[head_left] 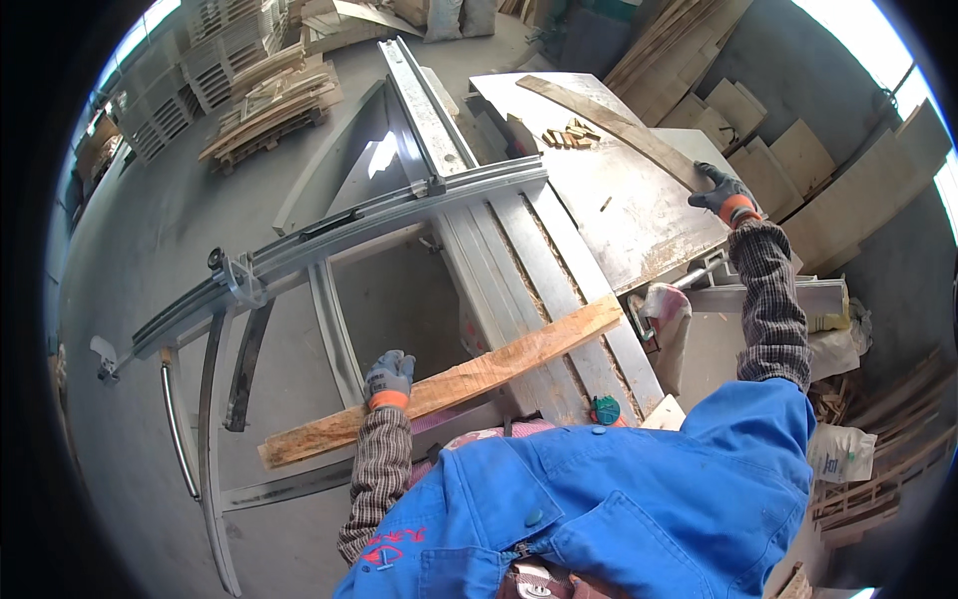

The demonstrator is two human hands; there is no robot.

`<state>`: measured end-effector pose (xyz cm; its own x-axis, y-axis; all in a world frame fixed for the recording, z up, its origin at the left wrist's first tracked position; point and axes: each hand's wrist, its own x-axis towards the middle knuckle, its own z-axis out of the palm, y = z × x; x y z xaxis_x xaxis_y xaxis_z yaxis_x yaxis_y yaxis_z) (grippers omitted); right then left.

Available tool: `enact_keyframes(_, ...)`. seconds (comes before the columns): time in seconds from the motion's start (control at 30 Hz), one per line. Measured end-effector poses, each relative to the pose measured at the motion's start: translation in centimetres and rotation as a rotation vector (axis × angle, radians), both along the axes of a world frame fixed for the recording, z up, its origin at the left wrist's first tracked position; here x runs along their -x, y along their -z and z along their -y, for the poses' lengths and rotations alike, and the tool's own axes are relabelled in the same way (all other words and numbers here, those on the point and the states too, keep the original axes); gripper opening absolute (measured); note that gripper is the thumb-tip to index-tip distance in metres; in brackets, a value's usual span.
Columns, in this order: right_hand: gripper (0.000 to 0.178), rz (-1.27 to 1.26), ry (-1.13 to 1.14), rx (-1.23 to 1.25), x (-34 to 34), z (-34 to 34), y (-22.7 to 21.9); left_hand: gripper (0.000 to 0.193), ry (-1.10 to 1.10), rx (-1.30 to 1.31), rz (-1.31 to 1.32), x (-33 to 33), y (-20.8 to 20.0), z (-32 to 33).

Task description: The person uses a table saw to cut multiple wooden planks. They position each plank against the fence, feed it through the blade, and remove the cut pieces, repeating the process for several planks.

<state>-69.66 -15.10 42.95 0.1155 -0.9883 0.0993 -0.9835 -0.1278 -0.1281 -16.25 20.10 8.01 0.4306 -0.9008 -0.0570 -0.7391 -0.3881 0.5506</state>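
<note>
My left hand (389, 375), in a grey glove with an orange cuff, is at the far edge of a rough wooden board (499, 369). Its fingers curl down over that edge, and their tips are partly hidden. This board slants across the grooved metal saw table (519, 250), its left end sticking out past the table. Off to the right, my right hand (722, 192), gloved alike, reaches to the near end of a longer, darker plank (609, 125). Thumb and fingers lie either side of that end. The plank rests on a wide pale tabletop (629, 225).
Small wood offcuts (571, 135) lie beside the plank. A sliding rail with a fence (339, 225) crosses the machine's far side. Near my body sits a green round tape measure (605, 409). Sheets and boards (798, 160) lean on the right wall; stacked pallets (215, 60) stand far left.
</note>
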Motion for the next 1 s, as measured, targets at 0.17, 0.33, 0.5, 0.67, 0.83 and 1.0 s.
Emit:
enact_keyframes(0.17, 0.075, 0.029, 0.025, -0.063, -2.2, 3.5, -2.3, 0.036, -0.1, 0.015, -0.159, 1.0, -2.2, -0.3)
enact_keyframes(0.33, 0.075, 0.028, -0.04, -0.101, -3.8, 6.9, -3.1, 0.035, -0.086, 0.021, -0.081, 1.3, -3.1, -0.5)
enact_keyframes(0.5, 0.074, -0.102, 0.048, -0.126, -6.0, 8.5, -3.8, 0.034, -0.117, -0.001, -0.091, 1.6, -3.3, -0.5)
enact_keyframes(0.67, 0.076, -0.149, 0.076, -0.183, -6.8, 8.9, -4.3, 0.034, -0.094, 0.007, -0.065, 1.5, -3.1, -0.5)
enact_keyframes(0.83, 0.077, -0.167, 0.093, -0.167, -7.0, 7.9, -4.8, 0.035, -0.097, -0.019, -0.054, 1.6, -3.5, -0.4)
enact_keyframes(1.0, 0.076, -0.19, 0.146, -0.176, -5.3, 6.6, -6.8, 0.035, -0.1, -0.023, -0.076, 1.4, -3.3, -0.5)
